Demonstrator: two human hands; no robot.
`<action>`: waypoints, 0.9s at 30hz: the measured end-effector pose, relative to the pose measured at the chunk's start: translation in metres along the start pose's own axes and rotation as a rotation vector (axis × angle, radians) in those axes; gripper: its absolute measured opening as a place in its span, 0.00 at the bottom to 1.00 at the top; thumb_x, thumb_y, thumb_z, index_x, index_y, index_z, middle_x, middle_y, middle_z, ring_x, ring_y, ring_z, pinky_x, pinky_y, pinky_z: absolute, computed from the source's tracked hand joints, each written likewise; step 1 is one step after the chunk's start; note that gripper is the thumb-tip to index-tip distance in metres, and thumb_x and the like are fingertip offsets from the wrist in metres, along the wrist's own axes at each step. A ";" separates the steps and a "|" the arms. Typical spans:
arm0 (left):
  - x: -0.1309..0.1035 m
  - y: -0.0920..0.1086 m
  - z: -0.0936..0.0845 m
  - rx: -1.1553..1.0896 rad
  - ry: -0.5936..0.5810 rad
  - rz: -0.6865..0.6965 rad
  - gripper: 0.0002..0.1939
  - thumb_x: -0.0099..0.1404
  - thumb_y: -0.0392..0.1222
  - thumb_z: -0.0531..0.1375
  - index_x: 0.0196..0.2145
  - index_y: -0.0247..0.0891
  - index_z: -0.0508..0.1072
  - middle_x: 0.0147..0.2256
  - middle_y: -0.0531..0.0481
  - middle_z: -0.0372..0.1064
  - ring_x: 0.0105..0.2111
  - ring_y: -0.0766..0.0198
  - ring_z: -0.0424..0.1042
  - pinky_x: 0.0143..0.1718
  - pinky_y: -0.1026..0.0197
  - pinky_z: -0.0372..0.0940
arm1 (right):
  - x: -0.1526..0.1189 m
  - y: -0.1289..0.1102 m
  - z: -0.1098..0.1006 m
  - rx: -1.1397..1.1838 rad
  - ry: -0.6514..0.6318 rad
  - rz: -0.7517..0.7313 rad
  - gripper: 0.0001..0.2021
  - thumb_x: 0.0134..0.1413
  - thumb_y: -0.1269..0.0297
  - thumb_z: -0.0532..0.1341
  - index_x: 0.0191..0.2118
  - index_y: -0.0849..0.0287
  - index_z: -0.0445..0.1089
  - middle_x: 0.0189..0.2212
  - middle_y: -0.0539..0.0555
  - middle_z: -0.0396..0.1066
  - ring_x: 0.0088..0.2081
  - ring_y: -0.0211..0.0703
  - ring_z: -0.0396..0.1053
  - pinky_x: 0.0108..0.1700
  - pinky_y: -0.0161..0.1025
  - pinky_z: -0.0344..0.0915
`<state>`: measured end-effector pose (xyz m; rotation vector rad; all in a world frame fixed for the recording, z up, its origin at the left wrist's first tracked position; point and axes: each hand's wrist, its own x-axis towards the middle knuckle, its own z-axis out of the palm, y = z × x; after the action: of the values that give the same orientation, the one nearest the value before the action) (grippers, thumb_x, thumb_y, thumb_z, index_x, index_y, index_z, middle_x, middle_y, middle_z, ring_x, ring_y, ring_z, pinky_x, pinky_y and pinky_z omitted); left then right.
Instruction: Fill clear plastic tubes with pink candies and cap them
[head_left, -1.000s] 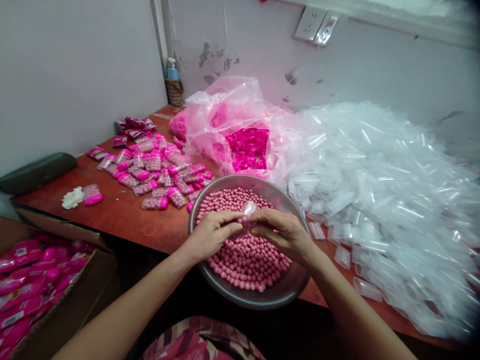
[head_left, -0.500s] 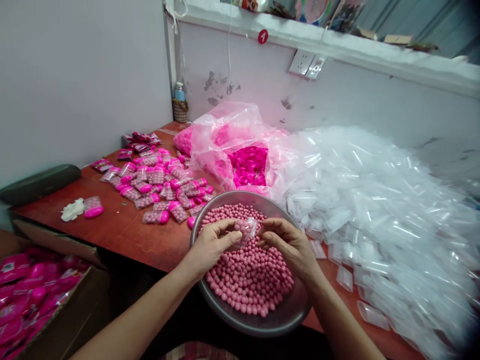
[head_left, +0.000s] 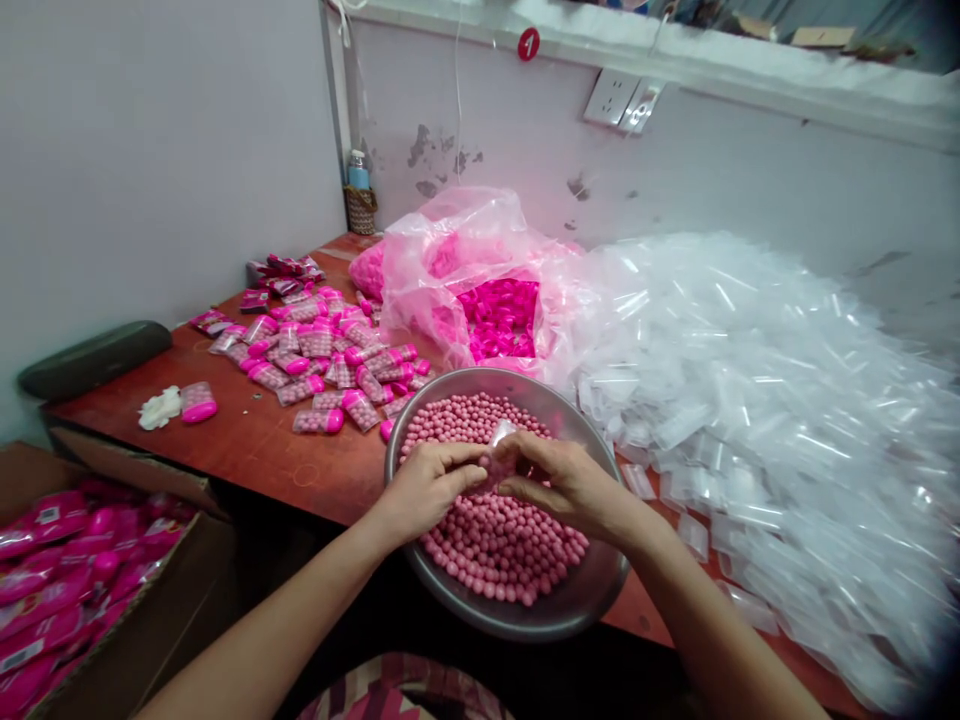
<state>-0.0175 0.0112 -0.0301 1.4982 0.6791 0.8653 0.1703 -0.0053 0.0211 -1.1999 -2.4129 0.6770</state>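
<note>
Head view: both hands were over the metal bowl (head_left: pixel 600 575), which overhung the front edge of the red table (head_left: pixel 300 470). Left hand (head_left: pixel 435 485) had thumb and fingers clamped on a small clear container (head_left: pixel 502 432), tilted, above the middle of the bowl, pink showing in its lower part. Right hand (head_left: pixel 570 485) was curled close at the container's other side; couldn't tell if its fingertips gripped it or only sat near. Pink beads (head_left: pixel 502 560) filled much of the bowl under both hands. Left of bowl: a spread of pink-capped containers (head_left: pixel 316 340) with beads inside. Behind bowl: translucent bag (head_left: pixel 480 215), open, bright pink pieces (head_left: pixel 501 310) inside. Right of bowl: large heap of clear containers (head_left: pixel 750 380). Lower left of bowl: cardboard box (head_left: pixel 172 600) with pink packs (head_left: pixel 52 580).
</note>
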 end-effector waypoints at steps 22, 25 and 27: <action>0.004 0.000 0.001 -0.163 0.164 -0.202 0.19 0.57 0.43 0.60 0.46 0.34 0.71 0.44 0.44 0.71 0.43 0.55 0.70 0.41 0.56 0.68 | -0.015 0.013 0.000 0.202 0.170 0.134 0.07 0.54 0.65 0.59 0.39 0.60 0.68 0.30 0.50 0.70 0.31 0.35 0.66 0.34 0.31 0.63; 0.004 0.000 0.000 -0.122 0.133 -0.211 0.18 0.57 0.45 0.60 0.45 0.34 0.71 0.43 0.44 0.71 0.43 0.55 0.70 0.42 0.56 0.68 | -0.021 0.017 -0.005 0.267 0.160 0.171 0.07 0.53 0.65 0.60 0.38 0.60 0.69 0.31 0.50 0.69 0.32 0.35 0.66 0.35 0.31 0.63; 0.005 -0.001 -0.001 -0.061 0.124 -0.187 0.17 0.58 0.44 0.60 0.44 0.35 0.73 0.43 0.45 0.71 0.44 0.56 0.69 0.46 0.56 0.65 | -0.023 0.015 -0.005 0.364 0.130 0.183 0.09 0.53 0.65 0.61 0.40 0.60 0.69 0.31 0.50 0.70 0.33 0.35 0.67 0.34 0.30 0.63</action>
<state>-0.0153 0.0156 -0.0299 1.3116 0.8630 0.8324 0.1960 -0.0143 0.0144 -1.2707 -1.9813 1.0084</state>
